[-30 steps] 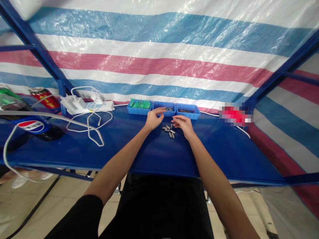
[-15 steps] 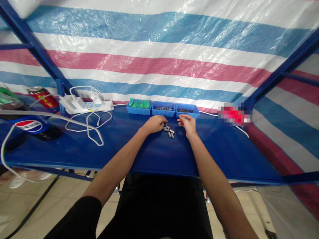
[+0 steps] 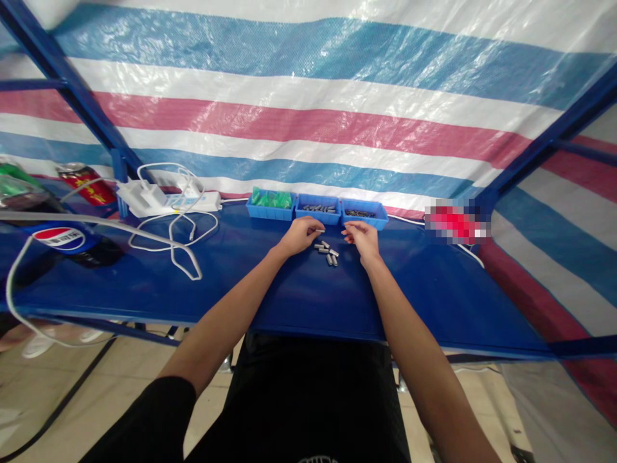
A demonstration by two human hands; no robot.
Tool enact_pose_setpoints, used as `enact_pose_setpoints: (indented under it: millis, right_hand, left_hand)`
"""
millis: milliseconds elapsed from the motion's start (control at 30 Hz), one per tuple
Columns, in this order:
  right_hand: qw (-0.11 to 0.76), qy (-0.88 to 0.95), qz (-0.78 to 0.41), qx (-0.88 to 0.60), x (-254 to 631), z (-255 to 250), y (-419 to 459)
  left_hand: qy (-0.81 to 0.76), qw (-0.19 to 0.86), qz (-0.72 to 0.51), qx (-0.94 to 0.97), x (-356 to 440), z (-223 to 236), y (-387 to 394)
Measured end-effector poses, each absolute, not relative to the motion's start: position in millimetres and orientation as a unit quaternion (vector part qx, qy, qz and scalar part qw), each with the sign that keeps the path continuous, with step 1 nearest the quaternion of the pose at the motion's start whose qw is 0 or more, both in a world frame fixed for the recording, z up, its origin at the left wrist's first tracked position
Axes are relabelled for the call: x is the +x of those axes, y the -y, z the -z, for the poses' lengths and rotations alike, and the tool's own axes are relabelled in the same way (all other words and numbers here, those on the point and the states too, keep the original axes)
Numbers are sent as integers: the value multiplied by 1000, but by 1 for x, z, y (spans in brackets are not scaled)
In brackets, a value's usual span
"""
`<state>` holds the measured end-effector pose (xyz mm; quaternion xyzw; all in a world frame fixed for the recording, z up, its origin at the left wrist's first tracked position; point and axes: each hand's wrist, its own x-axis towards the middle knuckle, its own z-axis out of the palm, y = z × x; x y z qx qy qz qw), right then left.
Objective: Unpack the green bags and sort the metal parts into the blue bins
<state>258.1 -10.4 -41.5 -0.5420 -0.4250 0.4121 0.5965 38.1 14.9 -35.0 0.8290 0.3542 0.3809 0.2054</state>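
Small silver metal cylinders [image 3: 330,260], several of them, lie loosely on the blue table [image 3: 289,302] between my hands. My left hand [image 3: 303,235], just left of them, pinches one silver metal cylinder [image 3: 320,231] at its fingertips, raised off the pile. To the right, my right hand [image 3: 361,236] has thumb and fingers drawn together; whatever it may hold is too small to make out. Behind the hands stand three blue bins: one with green pieces [image 3: 271,213], a middle one with metal cylinders [image 3: 317,218], and a right one with small dark parts [image 3: 380,222].
A white power strip [image 3: 202,202] with tangled white cables [image 3: 168,239] sits left of the bins. A Pepsi bottle [image 3: 65,239] and a red can [image 3: 89,186] are further left. A blurred red object [image 3: 456,222] lies at the right. Striped sheeting [image 3: 308,128] hangs behind.
My left hand has lifted slightly away from the pile with a metal cylinder at its fingertips. My right hand has stayed almost in place.
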Motion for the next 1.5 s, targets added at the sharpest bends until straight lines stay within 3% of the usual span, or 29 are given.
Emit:
enact_pose_setpoints:
  millis: [267, 800, 1000, 1500]
  right_hand:
    - [583, 461, -406, -532, 256, 45, 11]
    - [557, 481, -461, -495, 251, 31, 21]
    - [531, 489, -525, -451, 246, 20, 31]
    - [537, 478, -525, -455, 247, 21, 30]
  left_hand:
    - [-370, 388, -480, 694, 49, 28, -11]
    - [-366, 485, -524, 597, 48, 24, -14]
    - [-333, 493, -513, 619, 47, 26, -13]
    - [-339, 491, -548, 587, 46, 31, -19]
